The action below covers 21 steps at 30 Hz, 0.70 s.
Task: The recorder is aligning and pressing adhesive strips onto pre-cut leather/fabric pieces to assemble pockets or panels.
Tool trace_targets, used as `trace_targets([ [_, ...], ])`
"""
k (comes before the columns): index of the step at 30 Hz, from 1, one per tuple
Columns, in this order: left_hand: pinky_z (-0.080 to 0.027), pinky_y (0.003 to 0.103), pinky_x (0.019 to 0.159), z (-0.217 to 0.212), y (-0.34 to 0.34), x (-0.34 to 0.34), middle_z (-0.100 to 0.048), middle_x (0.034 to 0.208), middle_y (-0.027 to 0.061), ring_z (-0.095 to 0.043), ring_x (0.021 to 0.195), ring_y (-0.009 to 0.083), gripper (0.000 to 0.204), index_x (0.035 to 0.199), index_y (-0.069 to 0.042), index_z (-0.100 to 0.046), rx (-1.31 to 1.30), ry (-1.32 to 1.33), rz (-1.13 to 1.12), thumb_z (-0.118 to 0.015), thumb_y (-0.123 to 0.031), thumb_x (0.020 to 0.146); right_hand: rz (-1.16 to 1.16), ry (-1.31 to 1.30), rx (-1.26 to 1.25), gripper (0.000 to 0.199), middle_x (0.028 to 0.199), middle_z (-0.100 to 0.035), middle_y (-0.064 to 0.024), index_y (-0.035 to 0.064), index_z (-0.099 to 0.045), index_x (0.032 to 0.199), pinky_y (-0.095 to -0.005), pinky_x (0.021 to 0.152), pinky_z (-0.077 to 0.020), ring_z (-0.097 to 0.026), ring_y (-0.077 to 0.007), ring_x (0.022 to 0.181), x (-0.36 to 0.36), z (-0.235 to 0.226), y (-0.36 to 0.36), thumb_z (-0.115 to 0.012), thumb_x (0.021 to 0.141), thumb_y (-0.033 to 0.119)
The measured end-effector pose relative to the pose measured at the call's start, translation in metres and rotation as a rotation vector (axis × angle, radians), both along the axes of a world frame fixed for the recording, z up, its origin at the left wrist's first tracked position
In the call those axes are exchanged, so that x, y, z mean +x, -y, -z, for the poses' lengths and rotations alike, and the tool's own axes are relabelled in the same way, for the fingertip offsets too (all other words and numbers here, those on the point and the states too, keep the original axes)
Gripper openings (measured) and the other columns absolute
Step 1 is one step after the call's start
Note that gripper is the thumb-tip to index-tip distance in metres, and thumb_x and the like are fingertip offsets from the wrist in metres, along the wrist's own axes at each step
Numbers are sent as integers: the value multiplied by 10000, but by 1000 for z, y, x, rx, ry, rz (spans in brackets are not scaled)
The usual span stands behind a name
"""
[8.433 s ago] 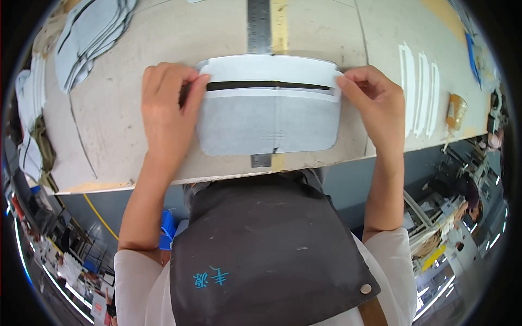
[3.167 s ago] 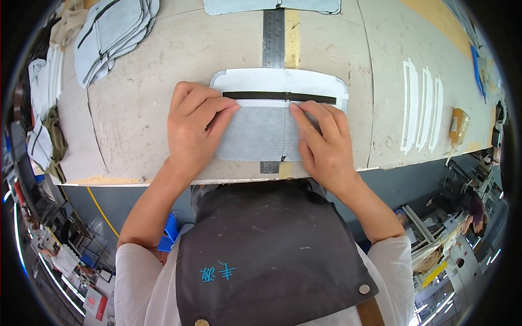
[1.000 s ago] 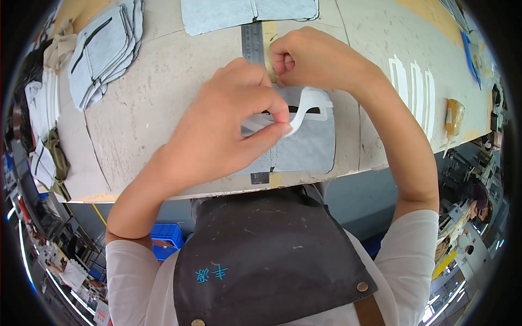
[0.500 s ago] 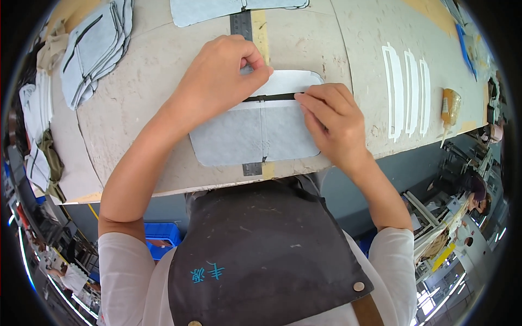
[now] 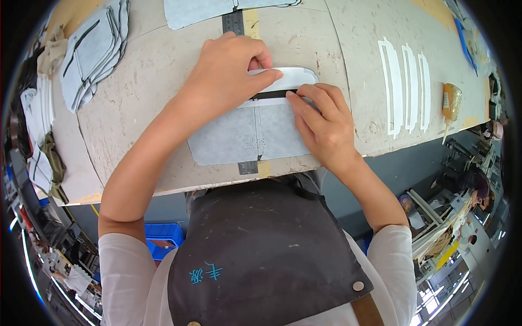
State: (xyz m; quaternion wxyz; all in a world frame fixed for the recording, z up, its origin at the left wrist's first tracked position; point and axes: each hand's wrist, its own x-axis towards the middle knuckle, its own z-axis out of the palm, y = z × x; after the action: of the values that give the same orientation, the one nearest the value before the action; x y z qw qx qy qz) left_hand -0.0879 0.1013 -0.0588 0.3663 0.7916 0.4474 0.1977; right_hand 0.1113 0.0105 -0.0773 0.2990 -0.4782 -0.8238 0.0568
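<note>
A light grey fabric panel (image 5: 228, 138) with rounded corners lies flat before me, a seam down its middle. Across its upper part runs a narrow black strip (image 5: 277, 94), with a whitish band (image 5: 296, 79) above it. My left hand (image 5: 231, 68) is bent over the panel's upper left, thumb pressed on the whitish band and index finger curled behind its upper edge. My right hand (image 5: 329, 122) is closed, with thumb and index fingertips at the black strip's right part. Its fingers hide the strip's right end.
Under the panel lie a dark ruler (image 5: 248, 167) and yellow tape (image 5: 263, 169). Similar panels (image 5: 95, 54) are stacked at far left; another panel (image 5: 198, 11) lies beyond. White frame-shaped strips (image 5: 391, 89) and a yellowish glue bottle (image 5: 451, 103) are at right. A blue bin (image 5: 163, 234) stands below the table.
My right fingertips have shifted left along the black strip. My left thumb has slid slightly right on the whitish band, whose upper edge now looks raised.
</note>
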Motion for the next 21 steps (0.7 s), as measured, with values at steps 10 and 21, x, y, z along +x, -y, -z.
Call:
trace_targets([
  [10,-432,335,650,7,-6,7,-553,708,64,-491,727,210,218,722,0,-614,164,-22,3,-767,-133,805,-8,-3,-14,323,1044,-613,-69,-3,-689,963,-352,762,-529,-591,-258,930,0,0,0,-722,644,-29],
  [21,-429,340,652,11,-6,7,-562,708,68,-493,727,219,208,720,0,-626,222,-41,19,-774,-124,797,-93,160,19,342,1169,-614,-129,-46,-656,1031,-349,847,-488,-587,-256,1025,4,1,1,-604,714,70],
])
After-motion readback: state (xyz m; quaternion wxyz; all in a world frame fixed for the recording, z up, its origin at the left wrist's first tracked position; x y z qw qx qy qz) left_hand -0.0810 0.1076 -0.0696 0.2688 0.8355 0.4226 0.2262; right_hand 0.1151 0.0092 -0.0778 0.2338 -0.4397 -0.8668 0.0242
